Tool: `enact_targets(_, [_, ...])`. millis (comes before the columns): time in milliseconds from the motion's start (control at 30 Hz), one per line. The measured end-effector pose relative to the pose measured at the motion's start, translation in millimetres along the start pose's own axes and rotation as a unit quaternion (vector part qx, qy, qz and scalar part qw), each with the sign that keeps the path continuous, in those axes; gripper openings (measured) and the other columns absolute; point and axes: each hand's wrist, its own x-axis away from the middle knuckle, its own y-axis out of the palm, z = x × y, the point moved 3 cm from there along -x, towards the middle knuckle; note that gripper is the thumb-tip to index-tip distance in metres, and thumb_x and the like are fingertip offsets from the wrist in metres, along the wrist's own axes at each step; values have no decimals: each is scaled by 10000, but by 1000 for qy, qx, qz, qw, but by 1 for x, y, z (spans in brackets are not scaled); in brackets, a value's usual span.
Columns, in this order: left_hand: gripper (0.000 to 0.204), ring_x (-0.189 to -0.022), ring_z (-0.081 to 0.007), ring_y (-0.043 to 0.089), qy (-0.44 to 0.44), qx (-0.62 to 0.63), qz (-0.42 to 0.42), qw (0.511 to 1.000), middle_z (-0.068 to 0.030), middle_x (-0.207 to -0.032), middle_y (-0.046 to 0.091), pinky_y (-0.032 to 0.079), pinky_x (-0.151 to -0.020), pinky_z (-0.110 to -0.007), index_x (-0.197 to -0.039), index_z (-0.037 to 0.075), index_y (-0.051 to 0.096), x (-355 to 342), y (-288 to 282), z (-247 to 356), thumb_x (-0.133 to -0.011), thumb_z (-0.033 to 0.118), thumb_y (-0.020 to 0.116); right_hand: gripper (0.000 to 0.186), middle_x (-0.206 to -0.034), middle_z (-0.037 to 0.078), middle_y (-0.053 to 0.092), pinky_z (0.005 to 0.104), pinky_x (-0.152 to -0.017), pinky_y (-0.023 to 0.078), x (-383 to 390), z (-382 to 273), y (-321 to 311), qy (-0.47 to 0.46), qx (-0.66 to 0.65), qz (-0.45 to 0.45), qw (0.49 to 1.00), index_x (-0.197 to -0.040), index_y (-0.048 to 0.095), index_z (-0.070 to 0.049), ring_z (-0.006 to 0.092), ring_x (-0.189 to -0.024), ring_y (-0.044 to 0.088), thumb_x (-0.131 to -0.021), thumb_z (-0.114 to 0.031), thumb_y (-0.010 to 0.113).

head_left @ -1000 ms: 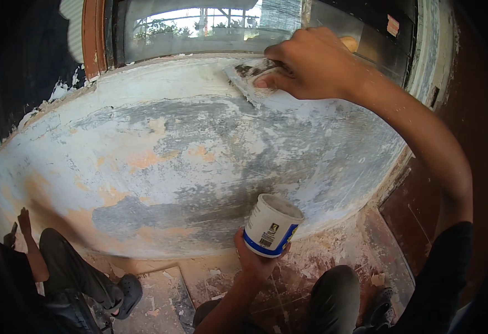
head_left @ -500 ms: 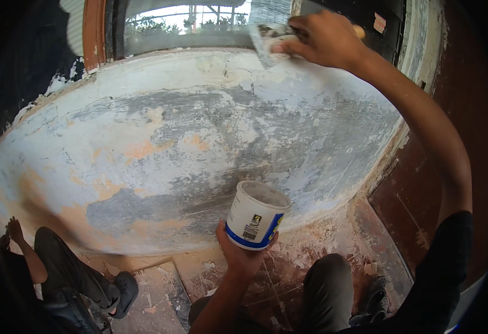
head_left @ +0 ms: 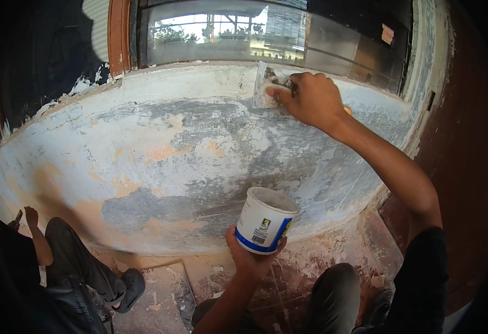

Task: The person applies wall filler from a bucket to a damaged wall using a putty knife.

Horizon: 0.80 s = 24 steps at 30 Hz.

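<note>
My right hand (head_left: pixel 316 97) is closed on a flat metal putty trowel (head_left: pixel 260 83), its pale blade upright against the white band of wall just below the window. Smeared dark and white patches cover the tool around my fingers. Lower in the middle, my left hand (head_left: pixel 246 261) cradles an upright white plastic tub (head_left: pixel 263 220) with a blue band, its fingers wrapped round the base and pale residue inside the rim. The wall (head_left: pixel 171 167) between them is patchy white, grey and peach, with rough scraped areas.
A window (head_left: pixel 227 42) tops the wall, a brown panel (head_left: pixel 444 183) stands at the right. At lower left a co-worker's hand (head_left: pixel 31 217) is beside a small tool, with a bent leg and clog (head_left: pixel 130 286). The floor (head_left: pixel 155 295) is strewn with debris.
My right hand with the trowel rose to the window edge half a second ago and has since come down onto the band below it. The tub shifted slightly, still in my left hand.
</note>
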Motion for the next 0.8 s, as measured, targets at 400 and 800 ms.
enact_targets(400, [695,-1098,-340,553,2,16,-5,1000,-138,-1268,542,484,-872,-528,-1337,158,495,-2,-5,6,-889,648,291,635,-491,98,577,411,-536,511,14,50,15,65,1,23,998,-696,674,-41,275,-524,642,-819,-663,636])
enact_targets(800, [679,-1080,-328,568,21,-17,-9,1000,-123,-1240,566,487,-851,-518,-1323,172,511,9,-2,5,-891,639,273,622,-575,131,618,401,-517,481,75,152,-10,131,72,28,988,-754,674,-42,294,-519,623,-807,-661,650])
